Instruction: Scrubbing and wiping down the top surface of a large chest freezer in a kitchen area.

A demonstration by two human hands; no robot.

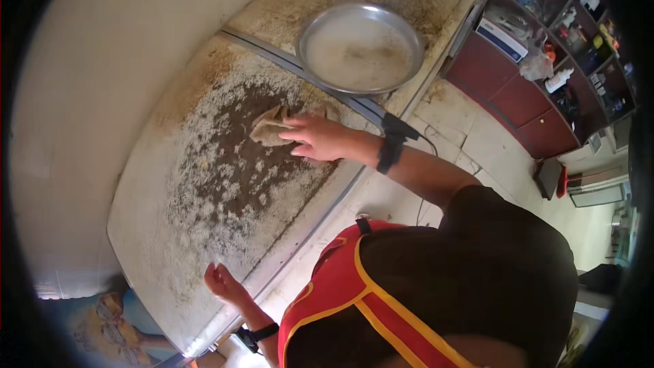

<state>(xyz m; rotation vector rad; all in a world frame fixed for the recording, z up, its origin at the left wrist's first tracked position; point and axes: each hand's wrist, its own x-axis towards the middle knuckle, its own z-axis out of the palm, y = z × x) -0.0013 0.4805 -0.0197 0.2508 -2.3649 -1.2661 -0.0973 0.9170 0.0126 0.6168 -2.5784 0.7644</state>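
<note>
My right hand (322,138) presses a damp-looking tan cloth (269,128) against the tabletop (148,204), its fingers spread over the folds. Under and around the cloth the surface is worn to a dark brown patch (240,163), ringed and speckled with whitish, flaking coating. My left hand (225,286) is by the front edge of the table, fingers loosely curled, with nothing seen in it. A round metal basin (360,48) of cloudy, brownish liquid stands beyond my right hand, on the stained adjoining section and at the metal seam (306,72).
A pale wall (102,87) borders the table's far side. To the right, a dark red shelf cabinet (516,97) holds bags, a white bottle (558,81) and boxes. A cable (434,145) hangs from my right wristband over the tiled floor (460,138). A picture panel (112,327) is at lower left.
</note>
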